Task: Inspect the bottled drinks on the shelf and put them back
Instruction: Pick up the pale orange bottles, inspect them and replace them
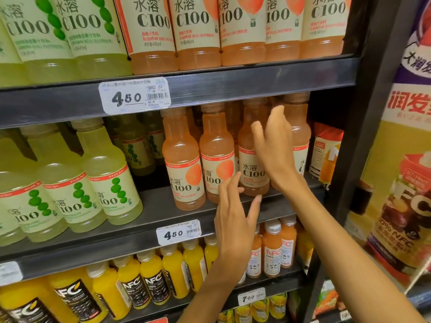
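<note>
Both hands (233, 213) partly hide grapefruit bottle (253, 159).

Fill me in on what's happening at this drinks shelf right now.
A person stands at a shop shelf of bottled drinks, both hands open around one grapefruit drink bottle in the middle row. The left hand is at its base, the right hand beside its upper body. Neither plainly grips it; the bottle stands upright among its neighbours.

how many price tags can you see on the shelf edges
4: a large price tag on the upper rail, a second tag on the middle rail beside the left hand, a third tag lower down, and a partly cut-off tag at the left edge.
</note>
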Tool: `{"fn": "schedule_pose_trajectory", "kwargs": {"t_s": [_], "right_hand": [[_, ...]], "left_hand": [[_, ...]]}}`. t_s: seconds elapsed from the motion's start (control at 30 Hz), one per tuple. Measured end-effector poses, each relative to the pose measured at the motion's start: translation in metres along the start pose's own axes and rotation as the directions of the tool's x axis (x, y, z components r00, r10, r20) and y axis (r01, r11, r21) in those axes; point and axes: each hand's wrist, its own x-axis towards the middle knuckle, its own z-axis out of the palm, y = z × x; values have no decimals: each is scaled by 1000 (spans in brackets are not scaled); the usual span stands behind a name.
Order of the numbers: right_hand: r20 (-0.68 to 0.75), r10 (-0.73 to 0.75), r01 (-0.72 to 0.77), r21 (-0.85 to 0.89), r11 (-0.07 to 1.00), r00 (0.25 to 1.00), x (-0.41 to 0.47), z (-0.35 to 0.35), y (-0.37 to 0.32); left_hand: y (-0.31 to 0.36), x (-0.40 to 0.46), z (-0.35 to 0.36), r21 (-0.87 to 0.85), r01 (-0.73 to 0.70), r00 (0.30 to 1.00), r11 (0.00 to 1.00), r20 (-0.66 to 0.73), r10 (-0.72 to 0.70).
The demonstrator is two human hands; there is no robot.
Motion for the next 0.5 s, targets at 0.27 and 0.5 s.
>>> {"fn": "schedule_pose_trajectory", "kwargs": {"t_s": [0.27,0.5], "right_hand": [[26,-8,-1,334,943,1000,-17,-23,-12],[242,185,-296,588,753,953,-34,-38,-25]], "left_hand": [[-5,0,-15,-222,122,975,967,209,-75],[2,-8,-37,-427,338,896,839,418,-149]]}}
